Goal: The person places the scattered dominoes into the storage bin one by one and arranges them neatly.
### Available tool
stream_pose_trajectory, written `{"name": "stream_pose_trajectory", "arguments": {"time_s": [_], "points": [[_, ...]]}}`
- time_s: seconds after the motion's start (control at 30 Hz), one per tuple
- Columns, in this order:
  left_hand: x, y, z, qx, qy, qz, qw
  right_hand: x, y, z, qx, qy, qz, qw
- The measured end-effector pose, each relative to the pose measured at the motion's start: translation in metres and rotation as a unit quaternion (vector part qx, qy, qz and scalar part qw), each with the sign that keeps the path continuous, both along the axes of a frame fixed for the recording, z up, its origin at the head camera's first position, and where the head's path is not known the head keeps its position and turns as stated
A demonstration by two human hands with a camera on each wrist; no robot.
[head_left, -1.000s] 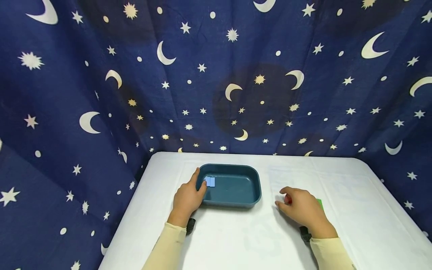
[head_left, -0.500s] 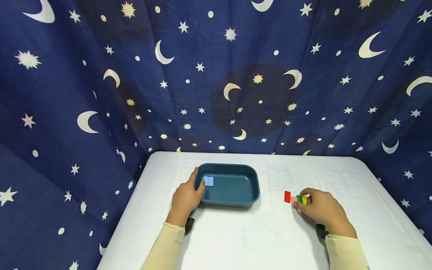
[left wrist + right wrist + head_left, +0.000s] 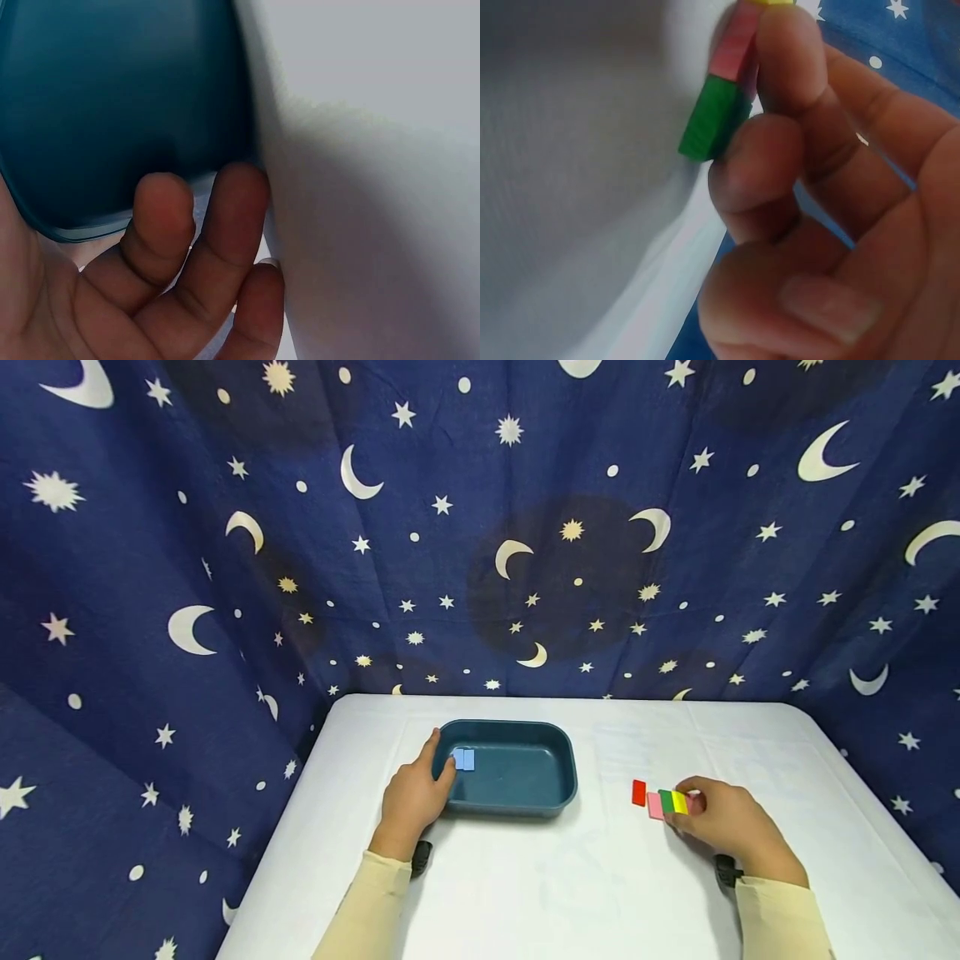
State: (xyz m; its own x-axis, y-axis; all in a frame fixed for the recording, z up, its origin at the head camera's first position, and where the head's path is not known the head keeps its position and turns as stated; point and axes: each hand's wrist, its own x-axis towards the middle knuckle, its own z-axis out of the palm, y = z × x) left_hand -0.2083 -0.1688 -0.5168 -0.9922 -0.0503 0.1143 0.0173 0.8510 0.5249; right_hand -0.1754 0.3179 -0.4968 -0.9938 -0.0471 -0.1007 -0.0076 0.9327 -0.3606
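Observation:
A dark teal plastic tray (image 3: 517,781) has two light blue blocks (image 3: 464,760) lying at its left end. My left hand (image 3: 412,797) grips that end, thumb over the rim and other fingers outside, curled at the wall in the left wrist view. On the right, a row of small flat blocks runs pink (image 3: 655,806), green (image 3: 666,802), yellow (image 3: 679,802), then a second pink block (image 3: 737,45) and a second green block (image 3: 714,120). My right hand (image 3: 731,822) pinches at the yellow one, thumb and index finger at its two ends, and hides the row's right end.
A red block (image 3: 639,792) lies slightly apart, left of the row. White cloth covers the table (image 3: 570,877). A dark blue curtain (image 3: 450,527) with moons and stars hangs behind and along the sides.
My right hand has moved right, off the red block and along the row, uncovering the red, pink, green and yellow blocks. My left hand stays on the tray.

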Motion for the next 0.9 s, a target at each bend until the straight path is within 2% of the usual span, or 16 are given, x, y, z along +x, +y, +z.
{"name": "stream_pose_trajectory", "arguments": {"time_s": [0.9], "points": [[0.0007,-0.0005,0.0008,0.002,0.006,0.0,1.0,-0.0021,-0.0012,-0.0044,-0.008,0.015,0.01,1.0]]}}
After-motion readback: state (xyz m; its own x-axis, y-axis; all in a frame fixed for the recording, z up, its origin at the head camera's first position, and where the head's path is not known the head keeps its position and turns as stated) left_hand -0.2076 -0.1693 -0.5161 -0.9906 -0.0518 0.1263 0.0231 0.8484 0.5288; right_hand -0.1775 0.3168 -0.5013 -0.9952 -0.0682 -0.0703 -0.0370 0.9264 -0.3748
